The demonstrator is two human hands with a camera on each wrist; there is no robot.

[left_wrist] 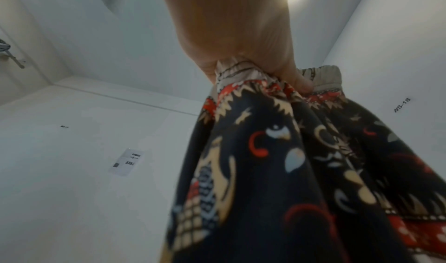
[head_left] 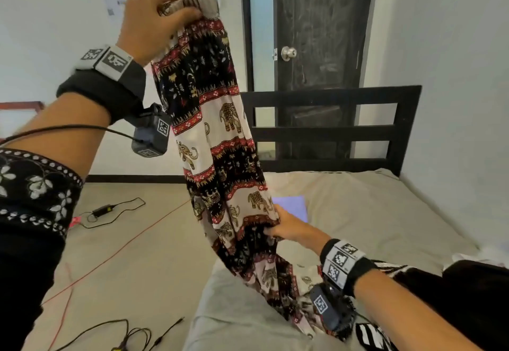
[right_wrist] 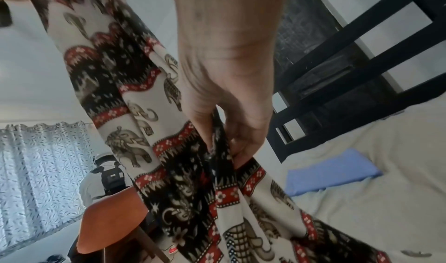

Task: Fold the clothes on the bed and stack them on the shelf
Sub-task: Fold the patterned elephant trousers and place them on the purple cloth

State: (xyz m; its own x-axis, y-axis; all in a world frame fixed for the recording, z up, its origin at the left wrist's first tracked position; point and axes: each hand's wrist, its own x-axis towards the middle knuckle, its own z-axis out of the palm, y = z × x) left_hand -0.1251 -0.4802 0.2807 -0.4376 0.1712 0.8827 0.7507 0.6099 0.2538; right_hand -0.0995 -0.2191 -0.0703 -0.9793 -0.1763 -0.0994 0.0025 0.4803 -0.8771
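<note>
**All soft cloth and matt surfaces here**

The elephant-print trousers look like thin, drapey woven cloth with a gathered elastic waistband. The bed sheet is matt beige fabric, a bit wrinkled. The headboard seems dark painted wood, and the door knob is shiny metal.

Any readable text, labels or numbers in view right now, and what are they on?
"WS-18": on the wall.
Small mark on the left wall: too small to read.
Paper sheet with code on the wall: print blurred.
White letters on black garment: cut off, unreadable.
Wrist bands: square code markers only, no words.
</note>
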